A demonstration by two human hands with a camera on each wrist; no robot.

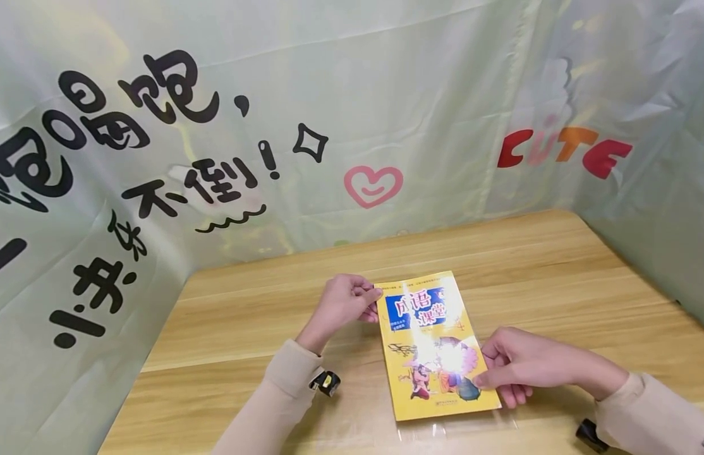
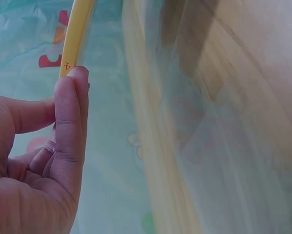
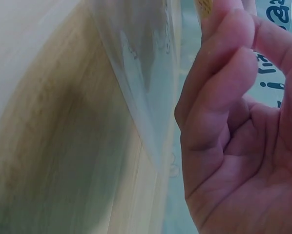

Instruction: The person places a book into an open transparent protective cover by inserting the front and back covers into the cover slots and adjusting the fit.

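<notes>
A thin yellow book (image 1: 400, 379) with a blue title panel and cartoon figures is held above the wooden table, its cover facing up and glaring with light. My left hand (image 1: 346, 300) pinches its upper left edge between thumb and fingers. At the lower right edge, my right hand (image 1: 525, 363) grips it with the thumb on the cover and the other fingers underneath. In the left wrist view the book's yellow spine (image 2: 75, 39) shows above the fingertips. Clear plastic film (image 3: 141, 63) lies below the book; its full outline is hard to see.
The wood-grain table (image 1: 244, 328) extends around both arms. Behind it hangs a pale green cloth (image 1: 431, 82) printed with black characters, a pink heart and the word CUTE. Small black devices (image 1: 326, 382) are strapped at the wrists.
</notes>
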